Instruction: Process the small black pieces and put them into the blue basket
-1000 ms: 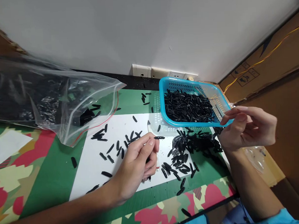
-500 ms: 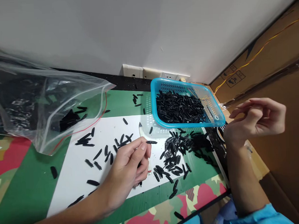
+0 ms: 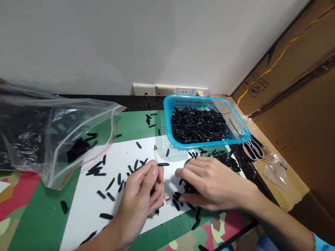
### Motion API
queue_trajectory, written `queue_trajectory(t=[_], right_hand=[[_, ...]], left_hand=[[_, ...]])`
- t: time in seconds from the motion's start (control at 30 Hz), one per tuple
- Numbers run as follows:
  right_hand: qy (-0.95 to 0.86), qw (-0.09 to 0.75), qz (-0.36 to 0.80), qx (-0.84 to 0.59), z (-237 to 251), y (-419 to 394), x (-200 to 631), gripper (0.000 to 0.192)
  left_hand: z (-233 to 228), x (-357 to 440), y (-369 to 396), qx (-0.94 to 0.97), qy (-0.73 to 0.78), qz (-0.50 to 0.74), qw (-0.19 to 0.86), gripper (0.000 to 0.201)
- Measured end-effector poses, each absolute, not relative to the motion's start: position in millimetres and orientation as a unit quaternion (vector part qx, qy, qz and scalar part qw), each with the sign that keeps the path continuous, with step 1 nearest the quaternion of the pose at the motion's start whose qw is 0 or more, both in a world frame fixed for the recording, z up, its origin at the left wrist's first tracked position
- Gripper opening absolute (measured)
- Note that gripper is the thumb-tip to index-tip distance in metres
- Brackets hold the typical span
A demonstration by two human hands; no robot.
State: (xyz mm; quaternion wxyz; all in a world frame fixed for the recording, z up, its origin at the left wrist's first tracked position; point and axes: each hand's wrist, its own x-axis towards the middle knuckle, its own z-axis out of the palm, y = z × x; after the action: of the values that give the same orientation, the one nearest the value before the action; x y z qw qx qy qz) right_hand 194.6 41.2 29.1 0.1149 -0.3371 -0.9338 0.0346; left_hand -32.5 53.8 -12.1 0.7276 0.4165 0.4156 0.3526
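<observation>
My left hand (image 3: 146, 189) is closed, pinching a small, narrow black piece (image 3: 163, 164) between thumb and forefinger; its other fingers are curled in. My right hand (image 3: 210, 183) reaches over a pile of similar black pieces (image 3: 227, 161), thumb and forefinger apart and slightly blurred. The hand covers much of that pile, and I make out nothing held in it. Beneath both hands lies a white sheet (image 3: 77, 222) with more loose black pieces (image 3: 110, 184) scattered left of my left hand. A pencil (image 3: 157, 152) lies between the hands, partly covered.
A blue plastic basket (image 3: 169, 121) full of black pieces stands behind the hands. On the left lies a clear zip bag (image 3: 80, 107) with dark contents. Scissors (image 3: 253, 149) and a small plastic bag (image 3: 275, 170) lie at right, beside a cardboard box (image 3: 303, 116). Sockets (image 3: 166, 90) line the wall.
My right hand has come down and leftward from above the table's right side onto the pile of black pieces. The left hand keeps its pinch. The scissors now show fully.
</observation>
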Motion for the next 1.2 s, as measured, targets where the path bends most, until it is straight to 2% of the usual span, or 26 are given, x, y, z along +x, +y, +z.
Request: queue_trajectory(t=[0.07,0.1,0.3,0.47,0.63,0.93,1.2], right_hand=[[-0.928,0.124,0.042,-0.349,19,27,185,0.046],[-0.922,0.126,0.037,-0.364,14,19,182,0.05],[-0.884,0.123,0.072,-0.445,-5,-12,183,0.031],[-0.855,0.125,0.157,-0.478,-2,-14,195,0.03],[-0.858,0.093,0.144,-0.485,1,-12,208,0.013],[-0.853,0.108,0.083,-0.504,-1,1,224,0.009],[-0.811,0.193,0.229,-0.503,17,-8,219,0.015]], left_hand=[[-10,-30,53,0.412,0.397,0.358,0.738,0.045],[-9,-29,52,0.41,0.389,0.363,0.741,0.045],[-5,-24,50,0.396,0.367,0.374,0.754,0.042],[-4,-25,50,0.399,0.362,0.378,0.753,0.041],[-6,-26,50,0.397,0.346,0.367,0.767,0.041],[-7,-26,50,0.401,0.322,0.38,0.769,0.039],[-8,-26,49,0.401,0.31,0.375,0.776,0.042]])
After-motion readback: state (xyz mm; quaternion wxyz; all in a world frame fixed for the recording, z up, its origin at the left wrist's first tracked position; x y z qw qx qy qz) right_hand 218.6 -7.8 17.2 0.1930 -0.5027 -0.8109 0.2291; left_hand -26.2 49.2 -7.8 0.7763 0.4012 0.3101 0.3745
